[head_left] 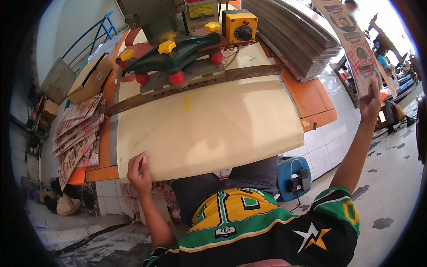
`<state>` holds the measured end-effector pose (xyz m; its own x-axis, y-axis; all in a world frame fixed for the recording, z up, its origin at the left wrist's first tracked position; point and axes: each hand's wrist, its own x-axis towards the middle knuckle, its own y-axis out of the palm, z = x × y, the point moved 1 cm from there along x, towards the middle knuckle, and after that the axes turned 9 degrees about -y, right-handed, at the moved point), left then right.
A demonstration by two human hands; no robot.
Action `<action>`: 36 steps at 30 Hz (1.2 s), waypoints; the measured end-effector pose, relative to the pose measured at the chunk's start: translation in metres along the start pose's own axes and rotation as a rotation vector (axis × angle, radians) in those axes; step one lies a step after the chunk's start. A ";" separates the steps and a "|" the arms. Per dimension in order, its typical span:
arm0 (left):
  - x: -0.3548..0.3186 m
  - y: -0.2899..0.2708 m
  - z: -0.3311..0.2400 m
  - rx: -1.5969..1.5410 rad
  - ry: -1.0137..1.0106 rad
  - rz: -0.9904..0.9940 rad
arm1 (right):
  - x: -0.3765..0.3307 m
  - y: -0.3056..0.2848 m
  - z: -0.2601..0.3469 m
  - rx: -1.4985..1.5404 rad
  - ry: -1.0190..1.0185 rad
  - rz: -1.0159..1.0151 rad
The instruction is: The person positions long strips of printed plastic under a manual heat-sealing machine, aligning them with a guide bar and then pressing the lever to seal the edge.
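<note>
At far right, the right hand (372,101) grips a pink-checked cardboard strip (354,50), likely a transfer step, next needing levelling; left hand (139,173), hold unclear.

Lettered jersey (262,231), meter dial (201,11) markings (tiny)

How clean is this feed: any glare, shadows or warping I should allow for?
Head view: glare whites out the background beside the printed cardboard; head view: soft shadows and brighter patches mottle the cream sheet; head view: fisheye distortion bows the long metal bar, and the picture's corners go black.
</note>
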<state>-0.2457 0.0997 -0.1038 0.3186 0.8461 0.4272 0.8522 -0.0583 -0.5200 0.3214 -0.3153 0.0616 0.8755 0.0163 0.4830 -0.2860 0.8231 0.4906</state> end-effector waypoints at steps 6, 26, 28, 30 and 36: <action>0.001 -0.001 0.000 0.009 0.010 0.003 | -0.017 -0.049 -0.013 0.051 -0.082 -0.330; 0.015 -0.005 -0.017 -0.599 -0.295 0.305 | -0.117 -0.023 -0.071 -0.088 0.215 0.466; 0.025 -0.013 -0.005 -0.676 -0.293 0.200 | -0.121 0.006 -0.069 -0.144 0.228 0.472; 0.036 -0.025 0.004 -0.705 -0.362 0.093 | -0.107 0.010 -0.082 -0.142 0.207 0.642; 0.062 -0.043 0.008 -0.543 -0.253 0.073 | -0.102 0.034 -0.105 -0.022 0.192 0.859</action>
<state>-0.2663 0.1584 -0.0606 0.3323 0.9257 0.1805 0.9432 -0.3267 -0.0609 0.2632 -0.2297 -0.0471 0.4117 0.7284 0.5477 -0.8701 0.4929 -0.0014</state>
